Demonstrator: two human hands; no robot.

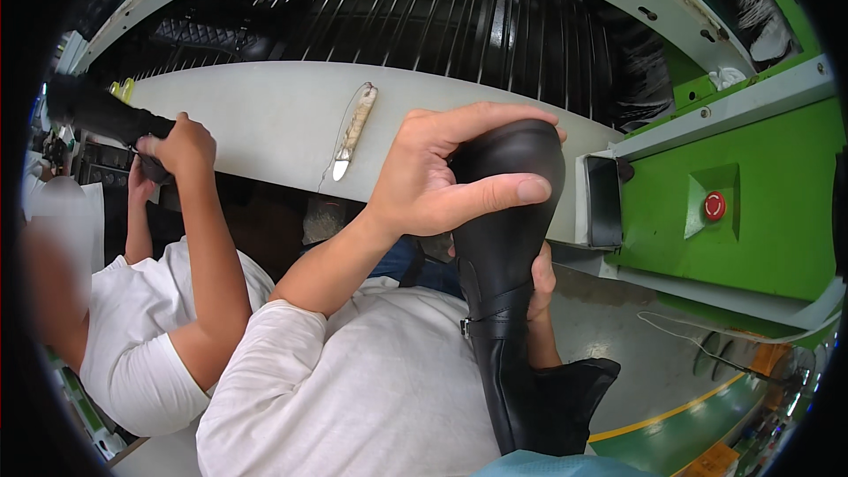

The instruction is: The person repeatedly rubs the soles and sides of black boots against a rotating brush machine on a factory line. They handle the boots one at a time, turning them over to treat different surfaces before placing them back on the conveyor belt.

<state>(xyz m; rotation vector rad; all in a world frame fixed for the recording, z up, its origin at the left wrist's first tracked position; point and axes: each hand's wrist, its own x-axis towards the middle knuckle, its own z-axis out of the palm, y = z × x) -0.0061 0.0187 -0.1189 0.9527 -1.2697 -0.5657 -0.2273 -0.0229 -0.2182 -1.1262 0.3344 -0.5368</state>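
A black leather boot (pixel 500 296) with an ankle strap and small buckle is held upside-down from me, its toe pointing away and its shaft toward my body. My left hand (pixel 464 168) is wrapped over the rounded toe, thumb on the upper face and fingers across the tip. Beneath the ankle, my right hand (pixel 541 283) grips the boot from the right side; most of its fingers are hidden behind the leather. The shaft's top gapes open near my lap.
A white-handled knife-like tool (pixel 355 132) lies on the long white table (pixel 274 115). At left, a co-worker (pixel 190 300) holds another black boot (pixel 106 110). Dark metal rods stand beyond the table. A green machine panel (pixel 658 203) with a red button (pixel 715 205) stands right.
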